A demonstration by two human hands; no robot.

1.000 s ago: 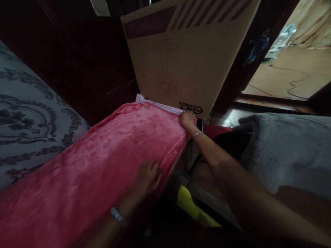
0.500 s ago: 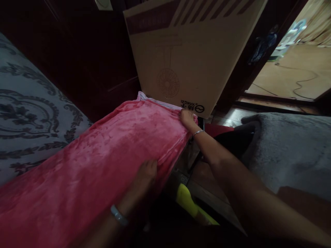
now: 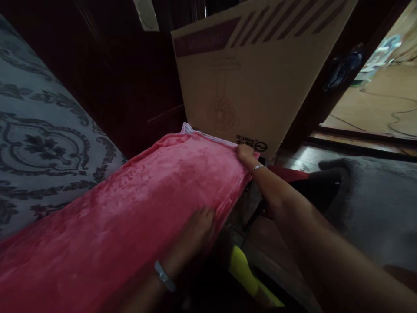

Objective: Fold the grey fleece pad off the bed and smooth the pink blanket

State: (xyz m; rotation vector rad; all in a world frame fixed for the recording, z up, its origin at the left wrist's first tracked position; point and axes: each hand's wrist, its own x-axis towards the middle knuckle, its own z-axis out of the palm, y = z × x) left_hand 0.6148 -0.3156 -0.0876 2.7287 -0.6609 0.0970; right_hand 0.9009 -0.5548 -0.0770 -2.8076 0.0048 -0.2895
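Observation:
A pink plush blanket point(image 3: 137, 204) is spread over a long, narrow surface, with a white band point(image 3: 211, 137) along its far end. My right hand point(image 3: 246, 154) is closed on the blanket's far right corner, the fingers curled over the edge. Nearer to me, my left hand point(image 3: 200, 221) lies along the blanket's right side, slightly blurred, with its fingers bent onto the fabric. What the blanket covers is hidden.
A tall cardboard box point(image 3: 260, 87) stands just beyond the blanket's far end. Patterned wallpaper point(image 3: 55, 152) runs along the left. Grey plush fabric point(image 3: 374, 195) lies at the right, and a yellow object point(image 3: 243, 269) is low in front. A doorway opens at the upper right.
The whole view has shifted, so the scene sits a little lower and further right. Both hands stay at about the same places on the blanket.

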